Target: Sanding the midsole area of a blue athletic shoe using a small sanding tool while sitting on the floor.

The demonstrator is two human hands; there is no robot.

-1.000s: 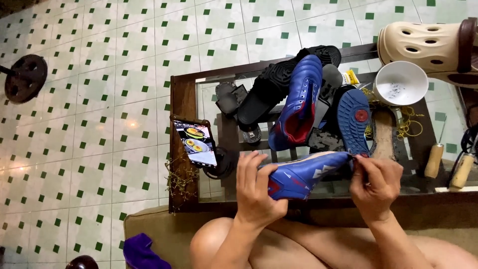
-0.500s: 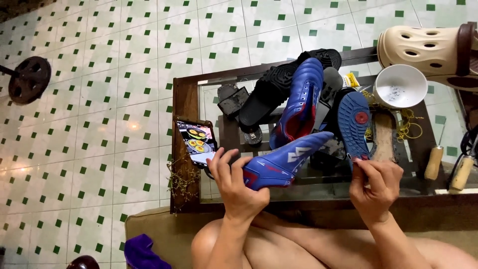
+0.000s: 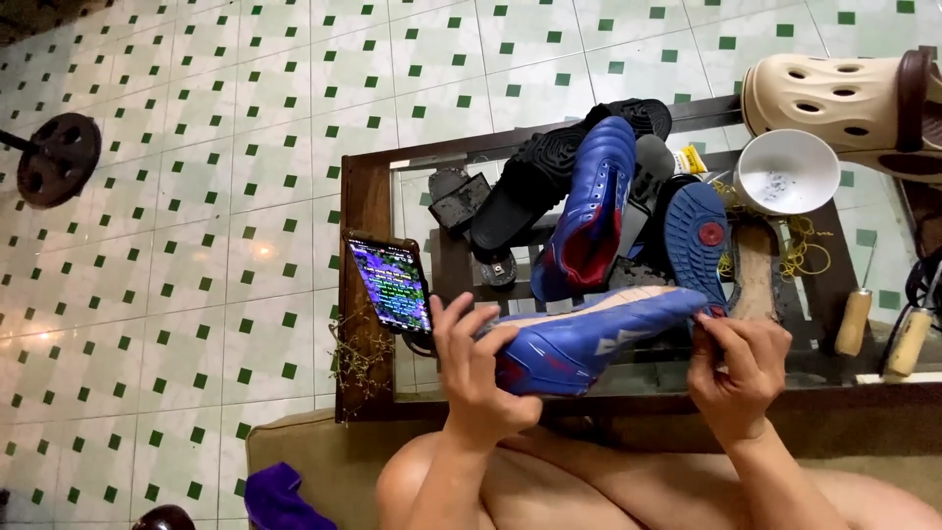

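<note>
I hold a blue sports shoe upper (image 3: 589, 339) with red trim over the near edge of a glass-topped wooden table (image 3: 365, 211). My left hand (image 3: 476, 368) grips its heel end. My right hand (image 3: 738, 365) pinches its toe end between the fingertips. Just beyond it lie a second blue shoe (image 3: 589, 211), a blue sole with a red spot (image 3: 695, 236) and a tan insole (image 3: 754, 270). A lit phone (image 3: 390, 283) leans at the table's left edge, close to my left hand.
A black sandal (image 3: 559, 162) and a small dark block (image 3: 459, 201) lie at the back. On the right stand a white bowl (image 3: 787, 172), a beige clog (image 3: 834, 98) and two wooden-handled tools (image 3: 854, 322). A weight plate (image 3: 59, 159) lies on the tiled floor; a purple cloth (image 3: 277, 496) beside my knee.
The shoe has turned in my hands: its toe swung up, then came back level with the side facing me. My right hand moved from beside the shoe to pinch the toe.
</note>
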